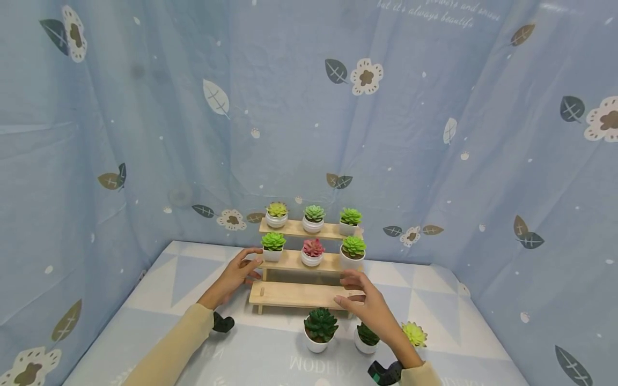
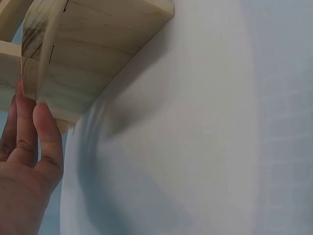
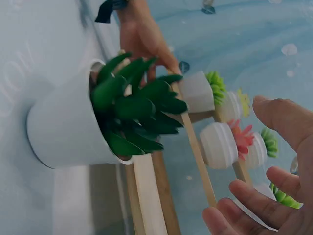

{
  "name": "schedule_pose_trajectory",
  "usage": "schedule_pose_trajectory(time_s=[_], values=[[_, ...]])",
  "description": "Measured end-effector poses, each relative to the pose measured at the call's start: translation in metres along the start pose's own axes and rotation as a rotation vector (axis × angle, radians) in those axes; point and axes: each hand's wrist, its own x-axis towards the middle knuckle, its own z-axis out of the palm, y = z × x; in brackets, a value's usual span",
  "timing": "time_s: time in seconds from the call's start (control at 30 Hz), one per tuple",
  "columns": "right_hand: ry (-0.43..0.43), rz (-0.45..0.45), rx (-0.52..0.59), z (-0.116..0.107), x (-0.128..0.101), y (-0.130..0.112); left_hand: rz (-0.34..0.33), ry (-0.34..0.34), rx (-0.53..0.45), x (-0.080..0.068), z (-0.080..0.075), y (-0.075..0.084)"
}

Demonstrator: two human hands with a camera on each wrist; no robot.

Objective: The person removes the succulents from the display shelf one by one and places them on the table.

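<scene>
Both hands at a three-step wooden shelf

The right hand hides part of a small pot on the table. The left hand touches the shelf's left end with relaxed fingers; the right, open and empty, hovers at its lowest step.

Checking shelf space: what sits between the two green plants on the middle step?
In the head view, a pink succulent in a white pot sits between the left green plant and right green plant.
</scene>
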Motion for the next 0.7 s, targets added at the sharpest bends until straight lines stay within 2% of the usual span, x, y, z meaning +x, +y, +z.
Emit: schedule_pose_trajectory(time_s=[0.17,0.37,0.7], values=[[0.037,0.02,0.011,-0.008,0.008,0.006,0.018,-0.014,-0.002,0.002,-0.003,-0.003],[0.067,0.03,-0.001,-0.011,0.013,0.009,0.008,-0.016,-0.003,0.004,-0.006,-0.004],[0.075,0.059,0.047,-0.026,0.017,0.012,0.011,-0.056,0.045,0.002,-0.01,0.004]])
